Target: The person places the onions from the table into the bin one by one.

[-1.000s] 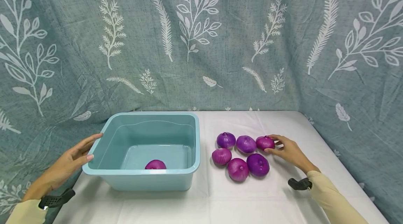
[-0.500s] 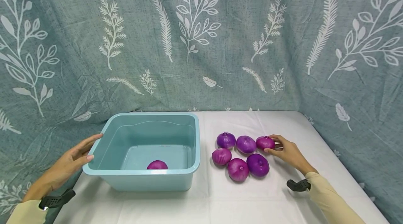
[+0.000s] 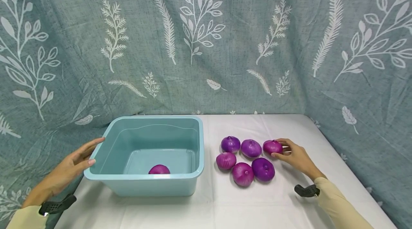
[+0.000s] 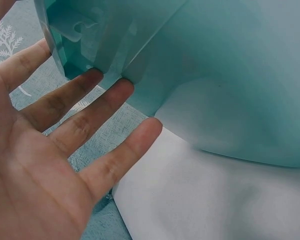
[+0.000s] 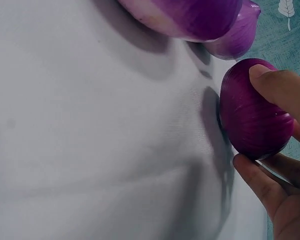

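Note:
My right hand [image 3: 297,157] grips a red onion [image 3: 273,146] at the right end of the back row. In the right wrist view, the thumb lies over that onion [image 5: 252,112] and other fingers are beneath and behind it. On the left, my left hand [image 3: 67,170] rests against the side of a light blue plastic tub [image 3: 154,185], its fingers spread and fairly straight. The left wrist view has those fingertips [image 4: 122,89] against the tub wall under the rim. One purple onion [image 3: 159,169] lies inside the tub, partly hidden by the front rim.
Several purple onions, among them a dark one [image 3: 263,169] and a striped one [image 3: 243,174], sit close together on the white tablecloth [image 3: 238,207], right of the tub. A grey-green leaf-print curtain [image 3: 231,43] hangs behind and at the sides.
The onion in my right hand has shifted slightly to the right, widening the gap to its neighbour. My left hand stays at the tub.

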`<state>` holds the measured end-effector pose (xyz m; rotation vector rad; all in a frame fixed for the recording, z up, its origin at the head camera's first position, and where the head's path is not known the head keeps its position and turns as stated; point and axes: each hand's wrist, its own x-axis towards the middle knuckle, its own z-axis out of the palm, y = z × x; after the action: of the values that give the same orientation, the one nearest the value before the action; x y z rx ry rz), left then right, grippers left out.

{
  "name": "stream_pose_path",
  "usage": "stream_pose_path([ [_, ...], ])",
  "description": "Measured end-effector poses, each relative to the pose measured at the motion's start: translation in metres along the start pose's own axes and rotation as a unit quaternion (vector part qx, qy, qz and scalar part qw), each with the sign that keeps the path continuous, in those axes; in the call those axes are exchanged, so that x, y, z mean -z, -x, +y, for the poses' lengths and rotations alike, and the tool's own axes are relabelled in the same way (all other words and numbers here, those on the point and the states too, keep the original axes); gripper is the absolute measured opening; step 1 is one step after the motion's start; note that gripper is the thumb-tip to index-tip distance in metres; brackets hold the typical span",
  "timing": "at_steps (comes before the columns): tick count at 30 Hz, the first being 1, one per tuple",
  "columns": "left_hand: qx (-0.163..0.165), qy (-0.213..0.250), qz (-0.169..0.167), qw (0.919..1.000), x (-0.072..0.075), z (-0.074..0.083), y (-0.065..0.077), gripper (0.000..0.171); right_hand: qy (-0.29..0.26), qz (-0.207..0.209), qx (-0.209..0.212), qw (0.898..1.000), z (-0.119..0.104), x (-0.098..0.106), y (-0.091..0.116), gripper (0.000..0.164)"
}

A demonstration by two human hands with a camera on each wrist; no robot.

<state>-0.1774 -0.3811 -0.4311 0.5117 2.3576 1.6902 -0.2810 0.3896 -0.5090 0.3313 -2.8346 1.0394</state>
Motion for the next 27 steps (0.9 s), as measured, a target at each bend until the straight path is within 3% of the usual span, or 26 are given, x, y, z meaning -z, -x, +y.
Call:
stream_pose_path([
  [15,-0.009,-0.002,-0.001,1.0000,0.000,-0.003,0.001,0.064,-0.026,0.012,0.010,1.000,-0.014,0.017,-0.002,0.071],
  [27,-0.017,0.002,0.000,0.9999,0.000,-0.003,0.000,0.064,-0.054,0.009,0.029,0.998,-0.042,0.024,-0.004,0.066],
])
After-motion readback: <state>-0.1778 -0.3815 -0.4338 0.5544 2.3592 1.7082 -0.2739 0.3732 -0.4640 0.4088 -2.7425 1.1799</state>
